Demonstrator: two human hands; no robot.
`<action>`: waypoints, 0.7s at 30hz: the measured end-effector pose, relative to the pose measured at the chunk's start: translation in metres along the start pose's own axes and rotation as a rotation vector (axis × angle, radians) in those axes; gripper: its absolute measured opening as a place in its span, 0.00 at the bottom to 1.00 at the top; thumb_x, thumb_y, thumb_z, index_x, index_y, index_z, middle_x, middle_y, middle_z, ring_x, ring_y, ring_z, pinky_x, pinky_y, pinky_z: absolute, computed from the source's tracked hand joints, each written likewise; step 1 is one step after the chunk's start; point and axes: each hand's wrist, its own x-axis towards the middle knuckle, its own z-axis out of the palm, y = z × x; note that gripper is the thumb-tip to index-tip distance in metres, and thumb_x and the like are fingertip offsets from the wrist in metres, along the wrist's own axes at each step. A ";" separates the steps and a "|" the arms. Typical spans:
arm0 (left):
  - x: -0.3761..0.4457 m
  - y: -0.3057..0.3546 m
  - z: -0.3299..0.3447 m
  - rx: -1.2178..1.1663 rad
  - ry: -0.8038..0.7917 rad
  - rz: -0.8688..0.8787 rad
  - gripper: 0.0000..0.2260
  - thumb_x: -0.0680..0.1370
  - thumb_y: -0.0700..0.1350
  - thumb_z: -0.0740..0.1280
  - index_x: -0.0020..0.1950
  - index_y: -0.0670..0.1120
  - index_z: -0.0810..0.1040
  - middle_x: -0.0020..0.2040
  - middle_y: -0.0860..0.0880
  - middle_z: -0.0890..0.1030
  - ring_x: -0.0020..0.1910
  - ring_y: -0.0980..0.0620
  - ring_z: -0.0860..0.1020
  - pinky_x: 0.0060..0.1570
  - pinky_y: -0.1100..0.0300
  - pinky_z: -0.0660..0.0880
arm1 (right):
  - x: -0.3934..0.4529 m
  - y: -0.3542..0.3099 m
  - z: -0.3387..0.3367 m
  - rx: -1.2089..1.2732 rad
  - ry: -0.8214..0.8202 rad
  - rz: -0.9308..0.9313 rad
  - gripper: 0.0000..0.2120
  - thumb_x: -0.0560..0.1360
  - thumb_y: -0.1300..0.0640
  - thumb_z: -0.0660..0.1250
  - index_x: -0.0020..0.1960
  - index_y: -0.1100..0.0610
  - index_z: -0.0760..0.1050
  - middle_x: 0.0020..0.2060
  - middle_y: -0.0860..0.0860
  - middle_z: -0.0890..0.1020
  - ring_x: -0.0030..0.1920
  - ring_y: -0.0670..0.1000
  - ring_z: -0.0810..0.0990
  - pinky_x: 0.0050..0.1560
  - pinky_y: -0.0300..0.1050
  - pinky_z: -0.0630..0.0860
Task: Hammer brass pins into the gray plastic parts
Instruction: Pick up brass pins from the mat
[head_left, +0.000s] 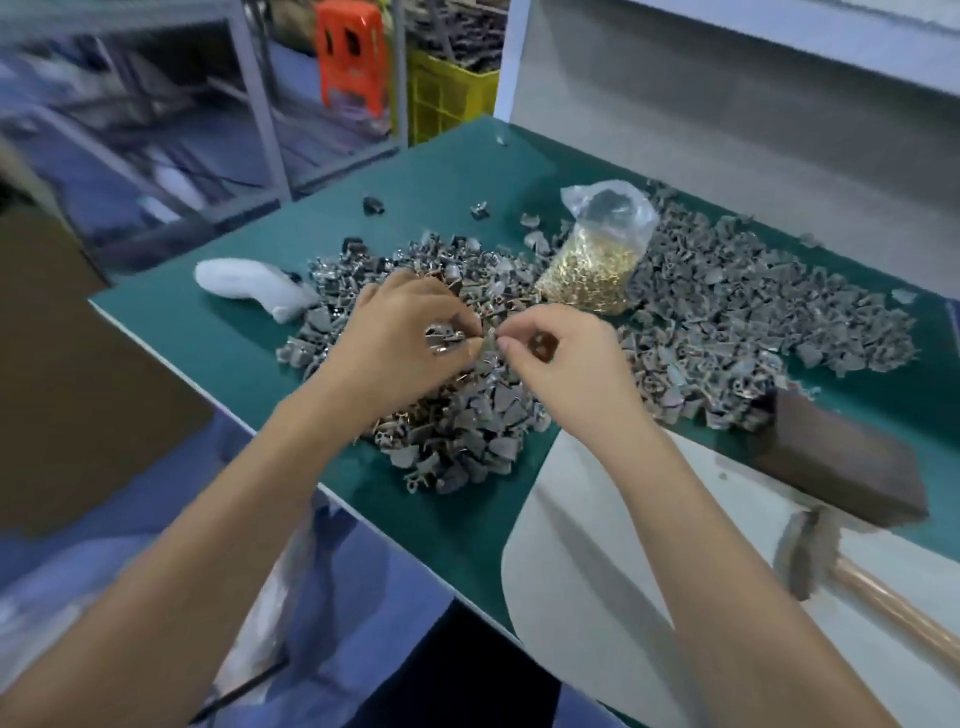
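Left hand (400, 338) gripping gray plastic parts (447, 338), steadied for insertion; right hand (556, 358) pinching what looks like a brass pin; hammer (810, 556) idle on table (218, 332).

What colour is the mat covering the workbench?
Dark teal green; the head view shows the mat plainly, under the piles of gray parts.

Pin bag (597, 254) mid-tabletop (249, 332) between two parts piles (457, 415); hammer (810, 556) and block (836, 457) right, glove (249, 283) left.
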 end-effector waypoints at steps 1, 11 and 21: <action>-0.002 -0.003 -0.002 0.010 -0.001 -0.013 0.10 0.75 0.59 0.69 0.49 0.55 0.84 0.48 0.60 0.78 0.55 0.54 0.70 0.61 0.42 0.70 | 0.004 -0.002 0.004 -0.011 -0.009 -0.006 0.05 0.78 0.52 0.71 0.48 0.42 0.82 0.45 0.38 0.83 0.48 0.42 0.80 0.51 0.52 0.80; -0.010 0.013 0.000 -0.046 0.087 -0.001 0.12 0.77 0.60 0.69 0.56 0.58 0.82 0.51 0.60 0.81 0.55 0.55 0.76 0.62 0.42 0.72 | -0.001 0.008 -0.018 -0.023 0.071 -0.026 0.05 0.79 0.53 0.70 0.52 0.46 0.84 0.45 0.38 0.84 0.46 0.41 0.81 0.50 0.48 0.80; -0.022 0.090 0.070 -0.192 -0.452 0.234 0.06 0.79 0.51 0.71 0.55 0.56 0.83 0.47 0.60 0.80 0.45 0.61 0.76 0.47 0.58 0.75 | -0.095 0.065 -0.089 -0.172 0.057 0.083 0.04 0.78 0.53 0.71 0.50 0.47 0.84 0.42 0.40 0.84 0.43 0.46 0.81 0.47 0.54 0.79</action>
